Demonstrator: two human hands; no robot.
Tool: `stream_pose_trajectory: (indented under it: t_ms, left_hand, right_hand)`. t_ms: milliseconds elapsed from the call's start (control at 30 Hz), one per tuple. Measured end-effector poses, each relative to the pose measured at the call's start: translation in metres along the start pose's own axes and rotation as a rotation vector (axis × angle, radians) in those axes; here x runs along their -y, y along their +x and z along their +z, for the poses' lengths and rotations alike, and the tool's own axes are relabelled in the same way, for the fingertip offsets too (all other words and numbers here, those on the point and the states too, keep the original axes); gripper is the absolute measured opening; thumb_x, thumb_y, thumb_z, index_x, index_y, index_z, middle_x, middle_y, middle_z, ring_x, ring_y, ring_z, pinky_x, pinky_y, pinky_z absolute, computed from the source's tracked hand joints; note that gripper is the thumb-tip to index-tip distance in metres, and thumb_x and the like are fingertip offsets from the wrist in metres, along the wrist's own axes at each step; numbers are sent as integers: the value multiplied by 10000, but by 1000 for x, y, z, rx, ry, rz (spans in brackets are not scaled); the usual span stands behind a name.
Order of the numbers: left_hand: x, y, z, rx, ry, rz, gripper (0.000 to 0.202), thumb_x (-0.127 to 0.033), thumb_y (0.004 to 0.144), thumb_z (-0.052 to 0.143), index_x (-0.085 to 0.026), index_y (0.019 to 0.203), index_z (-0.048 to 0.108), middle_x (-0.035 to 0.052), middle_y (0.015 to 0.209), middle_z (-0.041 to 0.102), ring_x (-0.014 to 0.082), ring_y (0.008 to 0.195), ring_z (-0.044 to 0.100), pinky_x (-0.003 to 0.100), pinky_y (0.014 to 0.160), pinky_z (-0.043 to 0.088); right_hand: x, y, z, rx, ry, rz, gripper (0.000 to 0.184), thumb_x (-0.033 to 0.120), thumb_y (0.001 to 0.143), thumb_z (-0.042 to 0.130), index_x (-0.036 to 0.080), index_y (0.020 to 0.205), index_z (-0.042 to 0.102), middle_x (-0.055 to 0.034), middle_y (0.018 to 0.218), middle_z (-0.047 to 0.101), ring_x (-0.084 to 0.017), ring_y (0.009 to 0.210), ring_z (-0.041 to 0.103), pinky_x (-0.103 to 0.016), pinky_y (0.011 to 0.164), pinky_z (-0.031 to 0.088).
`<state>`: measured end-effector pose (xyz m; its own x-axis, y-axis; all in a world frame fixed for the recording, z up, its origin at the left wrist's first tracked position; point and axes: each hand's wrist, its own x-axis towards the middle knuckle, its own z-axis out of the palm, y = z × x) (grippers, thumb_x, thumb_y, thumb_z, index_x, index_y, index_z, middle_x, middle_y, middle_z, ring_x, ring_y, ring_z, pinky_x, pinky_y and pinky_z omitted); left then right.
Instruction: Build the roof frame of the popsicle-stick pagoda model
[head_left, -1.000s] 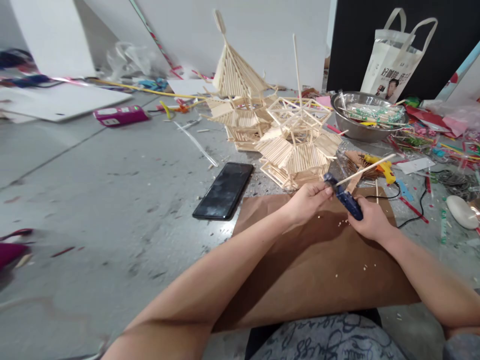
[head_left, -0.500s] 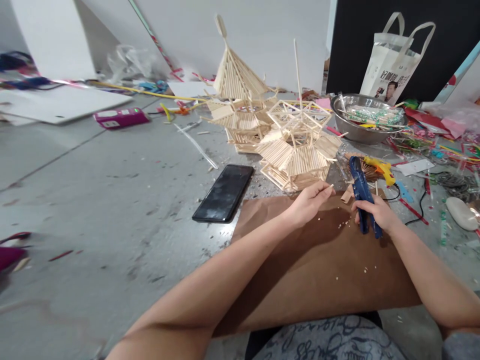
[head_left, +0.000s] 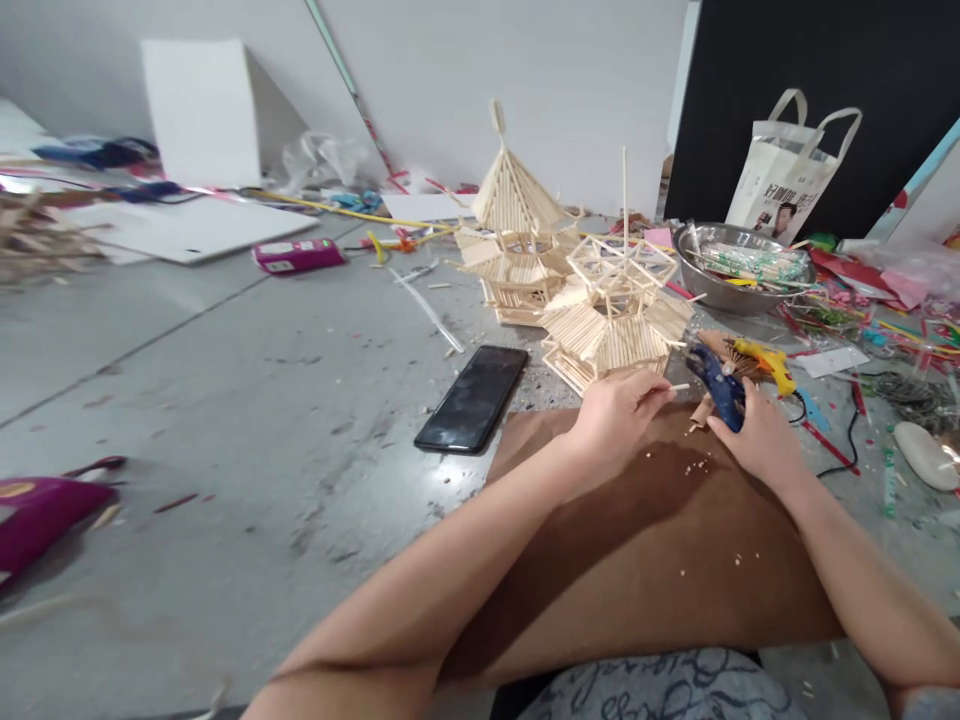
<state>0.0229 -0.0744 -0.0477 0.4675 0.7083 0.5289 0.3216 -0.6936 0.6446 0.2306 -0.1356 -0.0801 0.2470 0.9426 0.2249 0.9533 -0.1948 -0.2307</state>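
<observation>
My left hand [head_left: 616, 418] is closed in a pinch on a short wooden stick [head_left: 681, 387], whose pale end points right. It hovers over the near side of the brown sheet [head_left: 645, 590], close to the front stick-built pagoda model [head_left: 607, 340]. My right hand [head_left: 763, 435] is wrapped on a blue hand cutter [head_left: 720, 385]; its fingers are partly hidden behind the tool. The cutter is tilted, its head toward the models, beside the yellow glue gun [head_left: 765, 362]. A small tan offcut [head_left: 702, 412] lies below it. Tiny pale chips are scattered on the sheet.
A second pagoda model with a pointed roof [head_left: 514, 200] stands behind. A black phone [head_left: 472, 400] lies left of the sheet. At the back right are a metal bowl [head_left: 739, 295] of sticks and a white bag [head_left: 784, 180]. Cords and scraps litter the right floor.
The view has tipped up and turned left. The blue cutter has been tilted and carried forward by my right hand, its handles no longer spread toward me. My left hand still pinches the stick.
</observation>
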Motion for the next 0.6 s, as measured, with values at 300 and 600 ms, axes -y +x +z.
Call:
stream_pose_trajectory:
  t_ms: [300, 600]
  left_hand:
    - [-13, 2, -11, -312, -61, -35, 125, -283, 784, 584, -184, 718, 623, -33, 549, 493, 96, 550, 429, 233, 565, 361]
    - [-22, 20, -16, -326, -864, -285, 252, -358, 723, 613, -170, 654, 461, -42, 564, 543, 26, 401, 370, 164, 396, 294]
  right_hand:
    - [13, -1, -13, -181, 10, -273, 452, 440, 794, 489, 143, 1130, 539, -161, 1119, 582, -296, 1074, 502, -474, 901, 367]
    - [85, 29, -67, -236, 217, -633, 283, 352, 871, 407, 196, 921, 639, -64, 866, 683, -195, 848, 598, -332, 807, 412]
